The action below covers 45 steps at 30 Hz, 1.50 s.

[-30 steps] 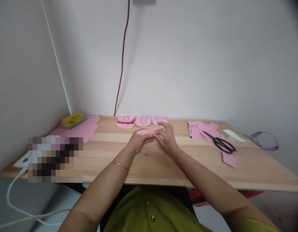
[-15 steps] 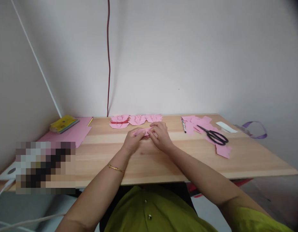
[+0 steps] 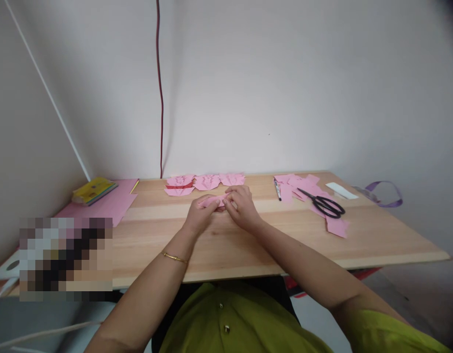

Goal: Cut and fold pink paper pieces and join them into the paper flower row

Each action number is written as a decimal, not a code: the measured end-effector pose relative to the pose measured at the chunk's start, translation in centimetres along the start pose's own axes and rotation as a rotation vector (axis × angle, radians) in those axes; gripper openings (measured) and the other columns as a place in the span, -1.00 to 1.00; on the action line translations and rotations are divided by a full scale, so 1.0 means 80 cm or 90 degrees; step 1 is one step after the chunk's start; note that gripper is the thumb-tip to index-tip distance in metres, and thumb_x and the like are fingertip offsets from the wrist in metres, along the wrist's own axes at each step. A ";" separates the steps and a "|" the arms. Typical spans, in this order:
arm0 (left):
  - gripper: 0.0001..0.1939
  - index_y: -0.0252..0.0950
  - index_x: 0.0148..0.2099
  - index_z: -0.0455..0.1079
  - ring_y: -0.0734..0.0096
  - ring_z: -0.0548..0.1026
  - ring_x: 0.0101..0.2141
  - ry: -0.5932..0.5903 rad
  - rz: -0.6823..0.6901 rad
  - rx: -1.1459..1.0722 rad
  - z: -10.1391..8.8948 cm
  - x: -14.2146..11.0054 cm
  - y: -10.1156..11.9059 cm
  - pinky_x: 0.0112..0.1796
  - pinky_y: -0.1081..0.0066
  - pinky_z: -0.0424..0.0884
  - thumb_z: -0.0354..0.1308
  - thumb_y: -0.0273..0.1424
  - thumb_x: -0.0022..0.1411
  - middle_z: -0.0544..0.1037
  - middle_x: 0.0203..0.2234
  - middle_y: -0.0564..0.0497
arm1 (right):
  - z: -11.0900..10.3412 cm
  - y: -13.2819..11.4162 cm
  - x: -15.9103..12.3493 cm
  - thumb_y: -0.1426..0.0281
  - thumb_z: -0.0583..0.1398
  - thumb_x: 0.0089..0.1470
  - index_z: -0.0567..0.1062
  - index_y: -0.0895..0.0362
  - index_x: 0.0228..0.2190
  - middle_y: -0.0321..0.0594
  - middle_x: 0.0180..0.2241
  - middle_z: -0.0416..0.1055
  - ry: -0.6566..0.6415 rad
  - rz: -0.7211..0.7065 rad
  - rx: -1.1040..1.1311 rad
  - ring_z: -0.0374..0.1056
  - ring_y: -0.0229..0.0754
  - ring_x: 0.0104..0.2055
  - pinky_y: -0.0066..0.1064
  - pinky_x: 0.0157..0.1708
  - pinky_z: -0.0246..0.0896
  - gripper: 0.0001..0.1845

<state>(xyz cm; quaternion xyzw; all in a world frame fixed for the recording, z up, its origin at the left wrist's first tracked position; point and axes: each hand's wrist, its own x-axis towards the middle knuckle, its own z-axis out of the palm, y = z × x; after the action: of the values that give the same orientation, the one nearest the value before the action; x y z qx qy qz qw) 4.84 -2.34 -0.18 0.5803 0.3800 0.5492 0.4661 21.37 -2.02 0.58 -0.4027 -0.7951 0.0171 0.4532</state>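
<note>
A small piece of folded pink paper (image 3: 213,200) is held between both hands just above the middle of the table. My left hand (image 3: 200,214) grips its left end, thumb on top. At the other end, my right hand (image 3: 241,207) pinches the paper between thumb and fingers; the fingers hide part of it. Just beyond the hands lie several folded pink paper shapes (image 3: 206,182) in a row near the wall, one with a red strip (image 3: 179,186) across it.
Black-handled scissors (image 3: 324,203) rest on pink paper scraps (image 3: 337,227) at right, beside a marker pen (image 3: 277,190) and a white strip (image 3: 341,190). At left, a yellow pack (image 3: 94,190) sits on pink sheets (image 3: 124,208) near a pencil (image 3: 135,186). A blurred patch covers the left corner.
The view has shifted slightly, so the table things sit a little further left. Both hands keep their hold on the folded pink paper, with only slight finger movement.
</note>
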 end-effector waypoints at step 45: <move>-0.69 -0.44 -0.29 0.48 0.47 0.50 -0.48 -0.044 -0.193 -0.218 0.008 0.000 0.002 -0.29 0.34 0.49 0.40 -0.45 -0.15 0.57 -0.44 -0.04 | -0.024 0.004 0.011 0.27 0.18 0.00 0.47 0.16 -0.42 -0.26 -0.41 0.44 -0.158 0.241 0.333 0.31 -0.26 -0.35 -0.43 -0.30 0.17 -0.80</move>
<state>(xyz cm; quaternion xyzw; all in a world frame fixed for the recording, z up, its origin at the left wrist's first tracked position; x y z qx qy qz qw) 5.49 -2.47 0.01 0.4476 0.3475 0.5092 0.6477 22.75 -1.85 2.19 -0.4084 -0.7239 0.3528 0.4298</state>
